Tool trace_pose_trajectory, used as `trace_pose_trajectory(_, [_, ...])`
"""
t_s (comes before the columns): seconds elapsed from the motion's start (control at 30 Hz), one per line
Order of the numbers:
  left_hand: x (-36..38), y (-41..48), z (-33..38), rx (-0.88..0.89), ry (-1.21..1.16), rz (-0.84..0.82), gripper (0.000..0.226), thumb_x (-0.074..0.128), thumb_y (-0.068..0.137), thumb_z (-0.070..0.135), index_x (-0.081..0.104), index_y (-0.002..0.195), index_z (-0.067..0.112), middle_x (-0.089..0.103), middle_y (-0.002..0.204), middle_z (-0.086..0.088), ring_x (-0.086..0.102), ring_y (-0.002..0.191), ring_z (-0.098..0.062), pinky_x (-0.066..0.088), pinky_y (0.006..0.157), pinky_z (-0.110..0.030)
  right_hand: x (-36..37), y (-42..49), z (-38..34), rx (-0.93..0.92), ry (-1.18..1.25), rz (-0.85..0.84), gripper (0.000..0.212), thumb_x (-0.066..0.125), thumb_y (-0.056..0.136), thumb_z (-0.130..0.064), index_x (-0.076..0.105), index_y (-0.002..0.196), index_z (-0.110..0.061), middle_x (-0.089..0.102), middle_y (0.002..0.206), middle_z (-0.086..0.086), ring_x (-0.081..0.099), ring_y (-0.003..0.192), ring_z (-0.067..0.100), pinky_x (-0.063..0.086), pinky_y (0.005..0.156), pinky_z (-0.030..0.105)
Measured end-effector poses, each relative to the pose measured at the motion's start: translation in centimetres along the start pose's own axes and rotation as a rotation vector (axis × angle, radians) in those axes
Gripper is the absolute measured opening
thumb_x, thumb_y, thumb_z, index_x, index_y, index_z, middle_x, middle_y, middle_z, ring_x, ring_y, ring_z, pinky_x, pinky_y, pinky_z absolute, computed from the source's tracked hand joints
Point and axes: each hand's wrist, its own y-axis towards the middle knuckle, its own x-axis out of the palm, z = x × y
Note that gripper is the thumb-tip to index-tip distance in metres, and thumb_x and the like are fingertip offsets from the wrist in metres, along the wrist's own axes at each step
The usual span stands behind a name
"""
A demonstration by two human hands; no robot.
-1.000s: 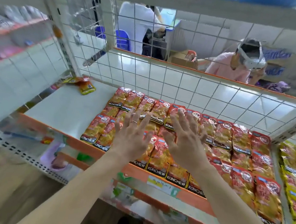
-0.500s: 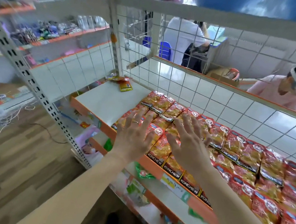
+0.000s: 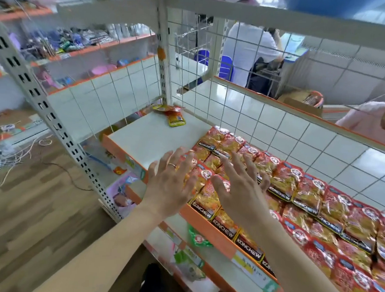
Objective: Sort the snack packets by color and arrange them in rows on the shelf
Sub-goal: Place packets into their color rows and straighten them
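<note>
1. Your left hand lies flat with fingers spread over the left end of the red packets. Its grip is open and holds nothing.
2. Your right hand, just beside it on the right, is spread over the same packets, its grip also open and empty. You cannot tell from this view whether either palm presses down.
3. The red packets lie in overlapping rows from the near edge of the shelf to the wire grid at the far side. The white shelf board shows to their left.
4. A few loose packets, one yellow-edged, lie in the far left corner, well apart from the rows.
5. Step in hand, as judged: evening out the left end of the red rows.
6. Next move, as judged: reach to the far left corner, grip a loose packet, check its colour, and lay it in a matching row or start a new one at the left.
</note>
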Motion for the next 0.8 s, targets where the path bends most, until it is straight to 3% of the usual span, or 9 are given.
trace_pose_trajectory(0.27, [1.8, 6.5, -7.2, 0.035, -0.009, -0.064, 0.074, 0.005, 0.09, 0.058, 0.025, 0.156, 0.031, 0.017, 0.166, 0.002, 0.015, 0.151, -0.021, 0.017, 0.116, -0.051, 2.9, 7.2, -4.0, 0.05, 0.016, -0.046, 0.056, 0.031, 0.102, -0.057, 0.022, 0.154, -0.039, 0.004, 0.167, -0.013, -0.014, 0.152, 0.012, -0.009, 0.117, 0.058])
trace_pose_trajectory(0.57, [4.1, 15.3, -14.2, 0.091, -0.031, -0.146, 0.058, 0.027, 0.104, 0.048, 0.025, 0.157, 0.024, 0.012, 0.168, 0.004, 0.01, 0.153, -0.017, 0.011, 0.119, -0.049, 7.2, 16.0, -7.6, 0.114, -0.027, -0.093, 0.054, 0.027, 0.104, -0.054, 0.022, 0.155, -0.041, 0.001, 0.166, -0.015, -0.016, 0.152, 0.012, -0.012, 0.116, 0.056])
trace_pose_trajectory(0.8, [5.1, 23.4, -15.8, 0.279, -0.053, -0.213, 0.06, 0.035, 0.104, 0.046, 0.027, 0.157, 0.02, 0.012, 0.169, 0.0, 0.01, 0.155, -0.015, 0.023, 0.12, -0.044, 7.8, 21.2, -9.3, 0.156, -0.058, -0.103, 0.05, 0.028, 0.105, -0.05, 0.024, 0.154, -0.039, 0.003, 0.166, -0.016, -0.011, 0.152, 0.012, -0.008, 0.117, 0.053])
